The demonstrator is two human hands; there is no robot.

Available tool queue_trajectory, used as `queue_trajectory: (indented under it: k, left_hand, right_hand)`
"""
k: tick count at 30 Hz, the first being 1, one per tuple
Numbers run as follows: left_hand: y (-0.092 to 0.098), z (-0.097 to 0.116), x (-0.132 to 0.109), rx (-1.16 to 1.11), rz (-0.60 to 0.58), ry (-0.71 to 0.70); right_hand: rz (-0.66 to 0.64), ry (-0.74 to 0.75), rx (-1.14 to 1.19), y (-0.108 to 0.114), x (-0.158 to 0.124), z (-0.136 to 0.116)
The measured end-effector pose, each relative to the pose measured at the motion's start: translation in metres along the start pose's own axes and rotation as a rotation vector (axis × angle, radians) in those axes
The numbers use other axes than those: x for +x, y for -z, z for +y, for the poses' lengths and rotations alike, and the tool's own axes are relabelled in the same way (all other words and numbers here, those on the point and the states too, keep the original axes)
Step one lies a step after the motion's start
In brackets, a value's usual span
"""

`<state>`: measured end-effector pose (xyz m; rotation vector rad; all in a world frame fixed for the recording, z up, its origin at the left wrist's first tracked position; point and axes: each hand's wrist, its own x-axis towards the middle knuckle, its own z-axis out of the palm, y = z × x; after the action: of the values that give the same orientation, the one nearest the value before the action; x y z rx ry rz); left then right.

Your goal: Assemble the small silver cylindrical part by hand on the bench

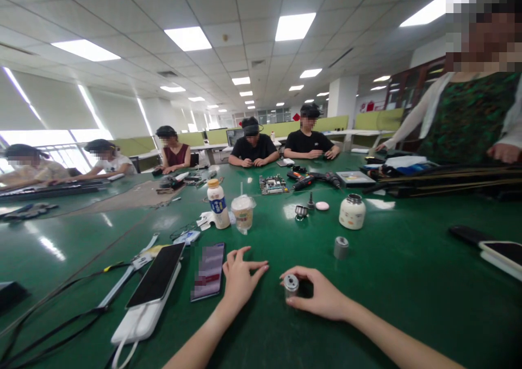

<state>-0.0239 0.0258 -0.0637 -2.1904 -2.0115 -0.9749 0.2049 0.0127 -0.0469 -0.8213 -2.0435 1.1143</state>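
Note:
My right hand is closed around a small silver metal cylinder, thumb on the near side and fingers behind it. The cylinder stands upright on the green table, and its top face has a dark centre and small holes. To its left, my left hand hovers over or rests on the table, fingers spread, nothing in it. A second metal cylinder stands farther off to the right. Just left of my left hand lies a phone with a lit screen.
A black-screened phone lies on a white power bank with a cable. Beyond my hands stand a bottle, a lidded drink cup and a cream jar. A circuit board and drills lie farther back. Several people surround the table.

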Motion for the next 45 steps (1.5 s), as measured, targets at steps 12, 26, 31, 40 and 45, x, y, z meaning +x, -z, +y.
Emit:
queue_trajectory:
  k: [12,26,31,40,45]
  left_hand:
    - [0.024,0.051,-0.01,-0.399,-0.085,-0.228]
    - [0.023,0.054,-0.017,-0.428,-0.127,-0.293]
    - [0.024,0.054,-0.021,-0.407,-0.191,-0.344]
    - [0.014,0.042,-0.013,-0.01,0.087,-0.13]
    - [0.005,0.015,-0.002,0.246,0.075,0.099]
  right_hand:
    - [0.052,0.044,-0.037,-0.005,0.001,0.01]
    - [0.034,0.077,-0.027,-0.005,0.001,0.011]
    - [0.053,0.084,-0.039,-0.006,0.001,0.013]
    - [0.028,0.059,-0.014,-0.004,0.0,0.008]
    - [0.018,0.037,-0.026,-0.002,0.0,0.003]
